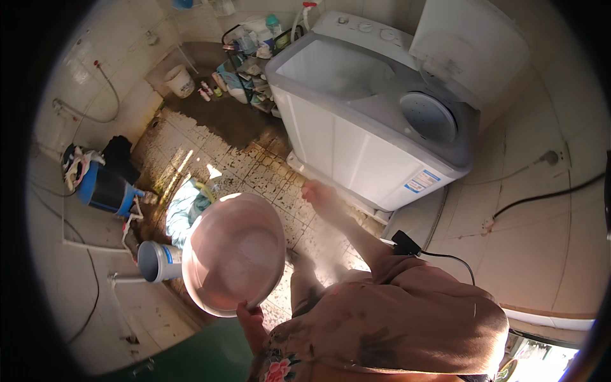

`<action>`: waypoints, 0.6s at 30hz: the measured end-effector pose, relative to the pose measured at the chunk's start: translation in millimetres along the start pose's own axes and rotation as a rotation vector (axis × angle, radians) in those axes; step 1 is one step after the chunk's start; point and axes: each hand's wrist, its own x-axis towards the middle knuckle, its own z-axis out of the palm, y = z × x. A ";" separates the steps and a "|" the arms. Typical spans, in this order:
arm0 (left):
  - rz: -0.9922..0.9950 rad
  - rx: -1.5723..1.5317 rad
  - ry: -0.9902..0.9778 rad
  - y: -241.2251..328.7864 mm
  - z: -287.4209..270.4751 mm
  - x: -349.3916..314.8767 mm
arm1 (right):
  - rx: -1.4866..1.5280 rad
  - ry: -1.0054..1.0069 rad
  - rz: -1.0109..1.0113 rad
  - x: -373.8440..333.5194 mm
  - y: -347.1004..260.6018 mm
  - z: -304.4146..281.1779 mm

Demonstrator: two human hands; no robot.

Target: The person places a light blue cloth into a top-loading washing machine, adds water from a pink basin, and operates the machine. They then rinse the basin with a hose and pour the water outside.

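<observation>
Basin (pixel 234 253), pink and round, hangs tilted over the wet tiled floor (pixel 254 165), its lower rim pinched by the left hand (pixel 249 316). Right hand (pixel 320 195), blurred, reaches toward the washing machine (pixel 369 108); its grip is unclear.

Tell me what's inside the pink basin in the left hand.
The pink basin, gripped at its lower rim by the left hand, shows only a bare, glossy inner wall and bottom. Its tilted underside and the floor behind it are hidden.

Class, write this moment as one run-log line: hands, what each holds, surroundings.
left hand: grips pink basin by rim | right hand: empty, blurred, near washing machine | floor: wet tiles
</observation>
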 end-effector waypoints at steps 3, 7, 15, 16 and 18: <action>0.169 0.289 -0.112 20.8 35.4 87.4 | 0.101 0.056 0.099 50.9 -10.2 -1.9; -0.139 0.074 0.042 45.4 119.9 186.2 | 0.034 0.282 -0.026 107.8 -39.2 -7.8; -0.274 0.158 0.017 75.8 260.6 304.0 | -0.185 0.612 -0.233 233.3 -50.7 -56.7; -0.225 0.069 -0.033 71.6 270.9 313.0 | -0.187 0.607 -0.227 248.6 -47.0 -61.3; -0.233 0.090 0.084 65.4 302.3 333.9 | -0.198 0.616 -0.138 272.2 -41.2 -62.6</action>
